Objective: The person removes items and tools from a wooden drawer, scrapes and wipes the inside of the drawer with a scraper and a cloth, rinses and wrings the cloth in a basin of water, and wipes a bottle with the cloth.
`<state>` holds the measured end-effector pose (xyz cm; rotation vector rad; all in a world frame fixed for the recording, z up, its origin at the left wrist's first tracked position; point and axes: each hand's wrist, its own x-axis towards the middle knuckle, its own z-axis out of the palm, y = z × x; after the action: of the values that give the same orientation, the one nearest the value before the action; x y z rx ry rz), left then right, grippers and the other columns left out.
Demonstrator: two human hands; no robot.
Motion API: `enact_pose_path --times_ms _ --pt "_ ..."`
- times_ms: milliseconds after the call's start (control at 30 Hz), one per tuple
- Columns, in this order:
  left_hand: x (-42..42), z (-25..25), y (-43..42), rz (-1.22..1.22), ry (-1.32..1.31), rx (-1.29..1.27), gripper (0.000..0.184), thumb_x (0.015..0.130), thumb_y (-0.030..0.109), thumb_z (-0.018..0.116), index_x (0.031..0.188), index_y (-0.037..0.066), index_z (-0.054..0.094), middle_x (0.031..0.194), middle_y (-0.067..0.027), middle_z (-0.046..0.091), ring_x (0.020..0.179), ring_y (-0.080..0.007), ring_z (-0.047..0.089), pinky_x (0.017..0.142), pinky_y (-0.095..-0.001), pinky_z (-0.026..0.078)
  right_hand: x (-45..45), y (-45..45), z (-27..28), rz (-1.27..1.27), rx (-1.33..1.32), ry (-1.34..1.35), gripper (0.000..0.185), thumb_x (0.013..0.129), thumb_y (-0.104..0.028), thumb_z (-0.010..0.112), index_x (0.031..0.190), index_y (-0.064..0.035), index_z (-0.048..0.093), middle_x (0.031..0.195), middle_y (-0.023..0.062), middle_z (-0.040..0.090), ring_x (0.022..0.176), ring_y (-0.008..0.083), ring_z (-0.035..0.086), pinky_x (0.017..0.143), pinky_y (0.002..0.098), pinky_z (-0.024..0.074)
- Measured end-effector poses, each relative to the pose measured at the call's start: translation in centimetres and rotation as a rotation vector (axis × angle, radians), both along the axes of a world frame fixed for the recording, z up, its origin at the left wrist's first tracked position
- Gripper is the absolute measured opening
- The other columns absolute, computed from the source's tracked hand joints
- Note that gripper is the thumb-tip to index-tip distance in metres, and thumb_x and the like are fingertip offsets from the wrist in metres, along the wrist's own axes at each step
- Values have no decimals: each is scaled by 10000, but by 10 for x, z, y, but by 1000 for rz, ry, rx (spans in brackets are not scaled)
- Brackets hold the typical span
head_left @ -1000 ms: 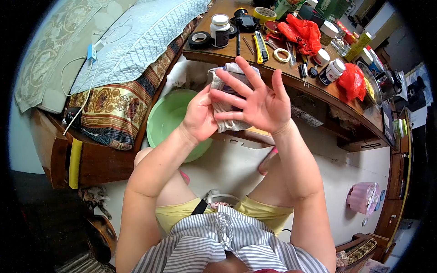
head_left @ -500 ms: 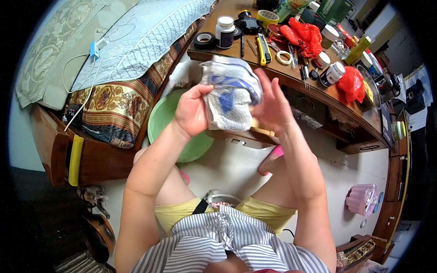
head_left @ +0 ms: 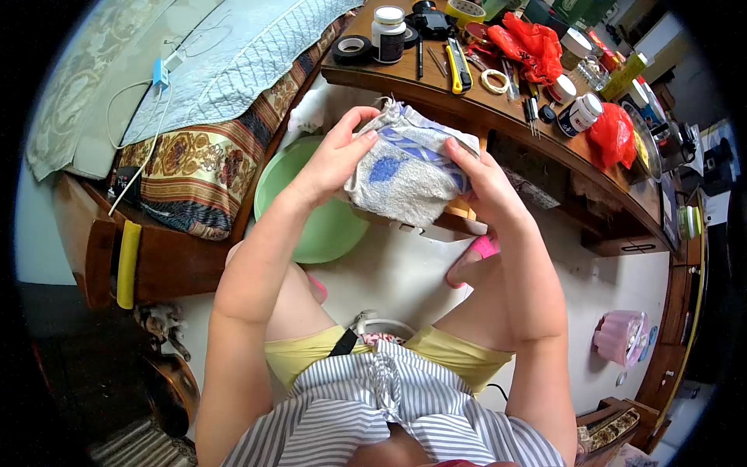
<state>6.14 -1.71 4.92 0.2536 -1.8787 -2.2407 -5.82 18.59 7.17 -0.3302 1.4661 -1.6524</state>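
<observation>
A folded grey-white cloth with blue patches hangs between my two hands, above the floor and in front of the desk edge. My left hand pinches its upper left side, thumb on top. On the right side my right hand grips the cloth, with the thumb over the front and the other fingers mostly hidden behind it. Below and to the left of the cloth, a light green basin stands on the floor, partly covered by my left forearm.
The wooden desk carries a white-capped bottle, black tape, a yellow cutter and red plastic bags. A bed with a blue quilt is at left. A pink bin stands right; a cat lies lower left.
The cloth, earlier in my left hand, has spread wider and tilted. My right hand, first open with fingers spread, has taken hold of its right side.
</observation>
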Motion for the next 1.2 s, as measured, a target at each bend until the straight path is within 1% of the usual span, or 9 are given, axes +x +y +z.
enact_pose_path --times_ms 233,333,533,733,833,1000,1067,1133,1200 --pt "-6 1 3 -1 18 -33 298 998 157 443 1278 62 407 1060 -53 603 951 -95 588 819 -248 488 -5 8 11 53 -17 -207 457 890 -377 633 1206 -59 548 1107 70 627 959 154 631 788 333 550" --pt "-4 6 8 -4 -31 134 292 995 154 449 1269 60 412 1071 -50 591 956 -100 588 839 -253 490 -12 12 3 106 -62 -138 460 870 -334 657 1214 -50 542 1111 78 630 968 168 637 824 357 547" --pt "-4 1 9 -1 -42 189 294 993 163 458 1260 50 413 1083 -57 586 961 -108 591 841 -265 501 -11 12 -5 104 -13 -68 458 848 -306 682 1204 -50 550 1089 64 640 942 166 646 808 378 553" --pt "-2 -1 13 9 -53 106 299 998 173 447 1270 56 401 1105 -77 588 968 -119 591 840 -270 493 -10 11 -2 52 125 -72 441 846 -292 674 1191 -45 556 1060 50 638 906 153 631 736 358 551" --pt "-4 -3 14 26 -10 6 313 999 168 439 1288 66 375 1131 -83 583 989 -115 578 852 -267 477 -1 8 3 7 150 46 414 838 -252 673 1175 -40 558 1048 51 632 922 145 606 777 333 522" --pt "-5 2 33 -25 105 -79 370 999 153 435 1340 93 305 1226 -94 528 1094 -124 511 950 -276 406 -6 1 -17 -170 -33 228 435 832 -189 671 1191 -9 504 1079 68 611 972 144 571 887 288 446" --pt "-4 3 45 -95 146 38 407 993 150 453 1359 118 278 1273 -99 494 1138 -144 490 981 -297 388 3 -2 -8 -232 -65 256 463 835 -187 667 1216 -9 475 1106 71 598 990 145 564 887 289 446" --pt "-6 -4 54 -90 194 76 459 965 133 508 1357 104 269 1265 -96 494 1148 -150 487 997 -309 379 16 -1 10 -157 -123 167 521 890 -277 627 1291 -14 422 1148 89 569 1016 154 557 836 318 505" --pt "-9 -11 61 3 264 -58 514 933 115 553 1361 92 269 1255 -96 497 1148 -160 495 994 -319 395 20 0 13 -52 -262 23 559 918 -335 598 1332 -14 401 1151 96 558 1015 159 561 797 335 541"
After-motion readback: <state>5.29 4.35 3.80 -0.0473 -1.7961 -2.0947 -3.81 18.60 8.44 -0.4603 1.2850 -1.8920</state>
